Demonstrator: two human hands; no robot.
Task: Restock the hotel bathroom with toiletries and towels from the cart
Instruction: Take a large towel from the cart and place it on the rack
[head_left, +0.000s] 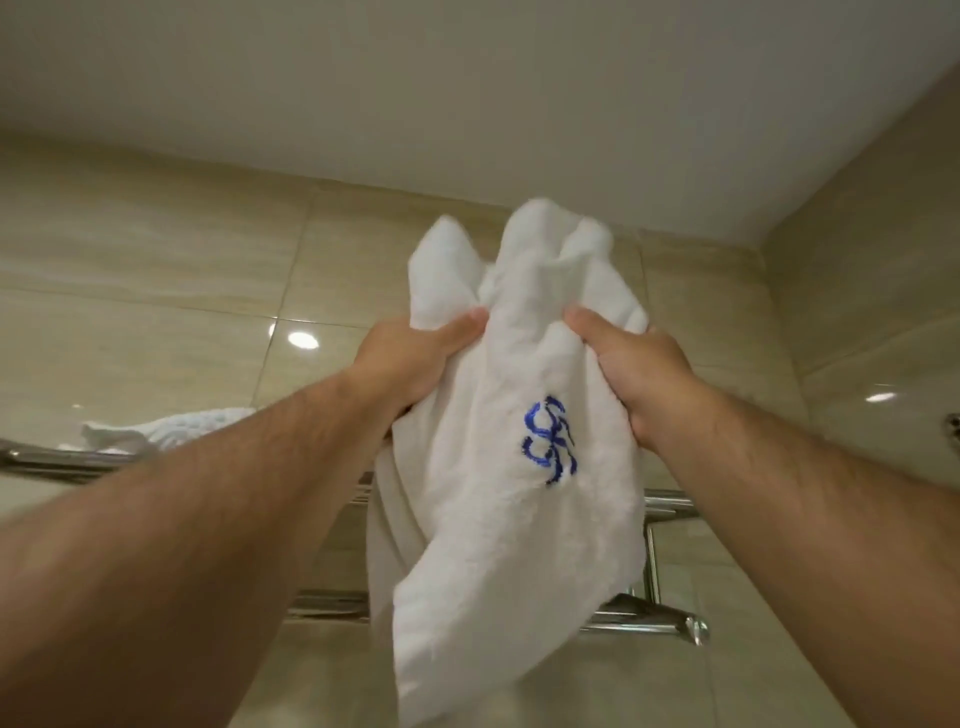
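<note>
A white towel (509, 519) with a blue embroidered logo hangs bunched in the middle of the view, held up high in front of a chrome wall rack (670, 506). My left hand (410, 358) grips the towel's left side, thumb pressed into the cloth. On the towel's right side my right hand (631, 374) grips it the same way. The towel's top folds rise above both hands and its lower end droops past the rack's lower bar (644, 621). The fingers of both hands are hidden behind the cloth.
Another white towel (171, 428) lies on the rack's upper shelf at the left, above a chrome bar (47, 460). Glossy beige tiles cover the wall behind, with a side wall close at the right and a chrome fitting (953, 426) on it. The ceiling is near overhead.
</note>
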